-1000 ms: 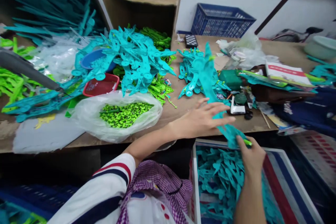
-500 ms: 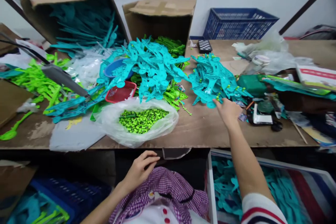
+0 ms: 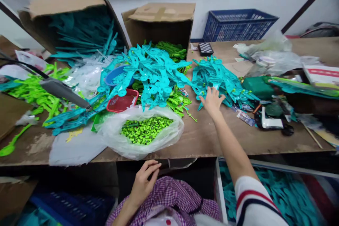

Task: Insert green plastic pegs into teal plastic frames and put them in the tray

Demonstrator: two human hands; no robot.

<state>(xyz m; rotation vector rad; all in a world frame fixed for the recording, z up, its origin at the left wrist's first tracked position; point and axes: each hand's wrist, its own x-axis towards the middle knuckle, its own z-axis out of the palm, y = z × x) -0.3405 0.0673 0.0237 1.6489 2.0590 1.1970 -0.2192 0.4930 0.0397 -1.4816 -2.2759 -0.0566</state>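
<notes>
My right hand reaches onto the near edge of a pile of flat turquoise plastic parts, fingers spread and nothing visibly gripped. Small yellow-green pieces sit on several of those parts. Low over my lap, in front of the table edge, my left hand hangs with loosely bent fingers and a gap beside the thumb; it appears to hold nothing. Between the hands and the back boxes lies a clear plastic bag of small green-and-black pieces. Behind it rises a larger heap of turquoise parts.
Two cardboard boxes open toward me at the back, beside a blue crate. A grey pen-like tool juts in from the left. A red tray stands behind the bag. Below right is a bin of turquoise parts.
My right hand has moved left along the pile's near edge, and its fingers have gone from a pinch to spread. My left hand stays over my lap. The view has shifted slightly.
</notes>
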